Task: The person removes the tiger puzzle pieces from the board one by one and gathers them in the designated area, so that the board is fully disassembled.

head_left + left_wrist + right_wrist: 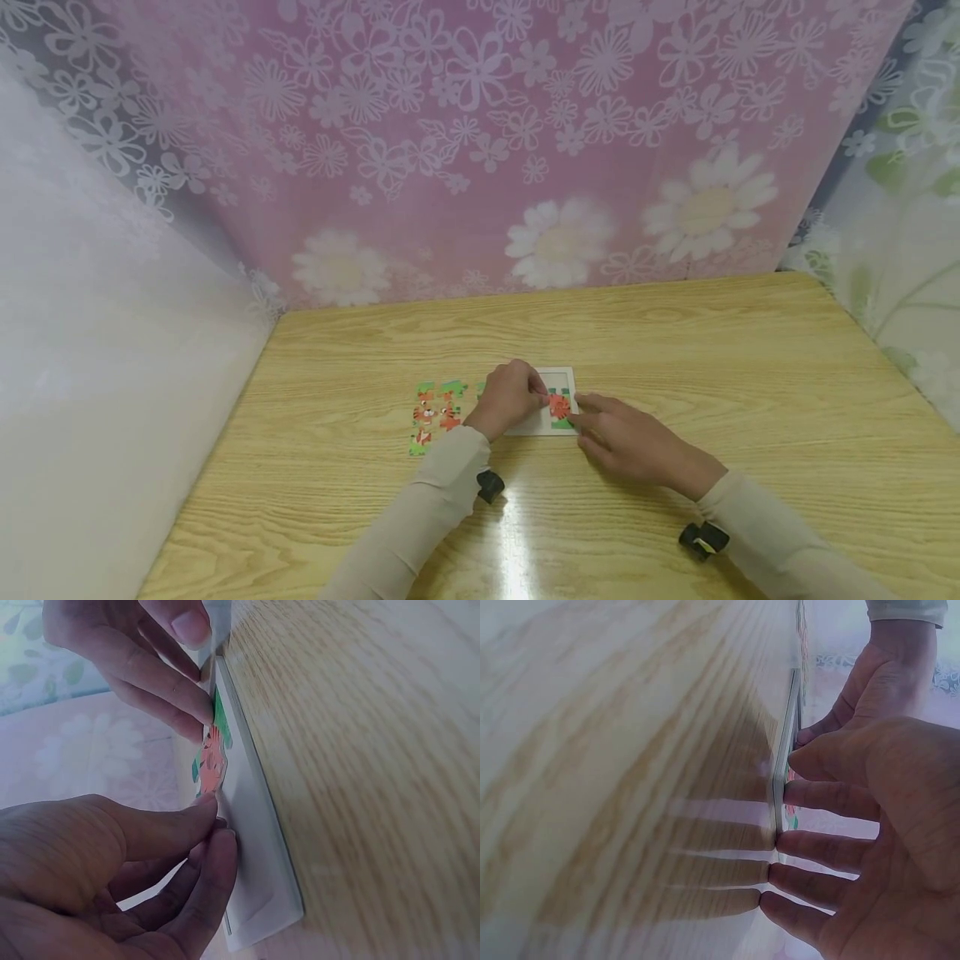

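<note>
A white puzzle tray (557, 372) lies on the table, with orange and green puzzle pieces (560, 407) set along its right side. At their left edge my left hand (510, 398) bends its thumb and fingers together and pinches an orange puzzle piece (212, 766), whose lower end the fingertips partly cover. My right hand (626, 437) lies at the tray's right side with fingers fairly straight. One or more of its fingertips touch the pieces, while others rest against the tray's edge and the table, as the right wrist view shows.
Several loose puzzle pieces (425, 412) with orange animal and green parts lie left of the tray, some hidden behind the left hand and sleeve. The wood-grain table (337, 517) meets a flowered pink cloth (450, 208) at the back and pale cloth at both sides.
</note>
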Tool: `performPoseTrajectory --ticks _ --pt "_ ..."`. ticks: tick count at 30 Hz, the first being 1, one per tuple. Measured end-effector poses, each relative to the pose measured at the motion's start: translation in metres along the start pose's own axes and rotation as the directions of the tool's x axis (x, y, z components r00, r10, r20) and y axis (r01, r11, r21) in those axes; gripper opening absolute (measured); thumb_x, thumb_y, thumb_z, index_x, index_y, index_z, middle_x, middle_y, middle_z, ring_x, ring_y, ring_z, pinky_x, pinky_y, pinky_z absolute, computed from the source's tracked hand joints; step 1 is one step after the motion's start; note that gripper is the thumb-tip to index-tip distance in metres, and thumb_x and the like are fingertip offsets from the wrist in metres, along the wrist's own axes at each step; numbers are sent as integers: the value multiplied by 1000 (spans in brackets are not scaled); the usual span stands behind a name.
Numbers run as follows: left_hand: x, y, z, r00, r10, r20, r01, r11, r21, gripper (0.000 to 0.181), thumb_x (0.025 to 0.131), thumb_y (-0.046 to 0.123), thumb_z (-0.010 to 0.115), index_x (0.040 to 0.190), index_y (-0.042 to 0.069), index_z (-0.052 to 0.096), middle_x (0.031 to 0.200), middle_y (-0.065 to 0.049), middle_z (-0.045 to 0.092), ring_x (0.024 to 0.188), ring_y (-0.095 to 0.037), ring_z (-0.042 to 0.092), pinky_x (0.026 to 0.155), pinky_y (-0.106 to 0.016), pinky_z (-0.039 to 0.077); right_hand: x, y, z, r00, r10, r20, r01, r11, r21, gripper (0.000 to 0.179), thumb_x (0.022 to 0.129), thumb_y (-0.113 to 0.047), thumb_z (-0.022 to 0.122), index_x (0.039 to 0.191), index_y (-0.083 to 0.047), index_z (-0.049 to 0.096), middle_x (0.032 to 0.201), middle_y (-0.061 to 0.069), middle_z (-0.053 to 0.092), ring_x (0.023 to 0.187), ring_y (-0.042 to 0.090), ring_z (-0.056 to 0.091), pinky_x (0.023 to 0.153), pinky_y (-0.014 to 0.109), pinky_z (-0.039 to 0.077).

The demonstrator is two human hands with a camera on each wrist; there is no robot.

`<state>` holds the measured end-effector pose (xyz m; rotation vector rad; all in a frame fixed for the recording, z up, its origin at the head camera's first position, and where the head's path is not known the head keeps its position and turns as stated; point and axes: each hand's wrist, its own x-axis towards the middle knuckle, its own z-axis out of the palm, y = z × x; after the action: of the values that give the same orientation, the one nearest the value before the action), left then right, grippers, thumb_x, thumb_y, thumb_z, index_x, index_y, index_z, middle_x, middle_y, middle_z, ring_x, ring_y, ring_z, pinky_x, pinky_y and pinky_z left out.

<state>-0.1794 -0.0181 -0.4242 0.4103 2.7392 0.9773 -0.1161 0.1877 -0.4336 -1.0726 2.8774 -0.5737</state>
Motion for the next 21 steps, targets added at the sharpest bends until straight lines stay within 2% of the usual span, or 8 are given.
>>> performPoseTrajectory --ticks 9,14,21 --pt "-2 -2 -2 999 35 -6 -35 999 -11 8 90 9 78 82 9 78 76 4 69 67 -8 59 61 -22 48 0 0 2 1000 7 5 -7 1000 -5 31 98 -11 65 124 6 68 139 31 54 128 45 53 99 56 48" --pt "-2 -3 -2 1000 30 -5 -30 999 -22 6 90 8 78 84 8 78 76 4 69 67 -7 60 62 -22 49 0 -1 0 1000 5 8 -5 1000 -2 31 98 -11 65 124 6 68 138 31 54 128 45 53 99 56 48" --pt "-4 -5 -3 998 53 -34 -54 998 -36 9 92 10 77 83 9 76 75 5 67 66 -8 59 62 -23 48 0 -3 -2 1000 15 17 -14 1000 -6 33 99 -11 65 126 6 67 139 31 54 129 44 53 99 56 48"
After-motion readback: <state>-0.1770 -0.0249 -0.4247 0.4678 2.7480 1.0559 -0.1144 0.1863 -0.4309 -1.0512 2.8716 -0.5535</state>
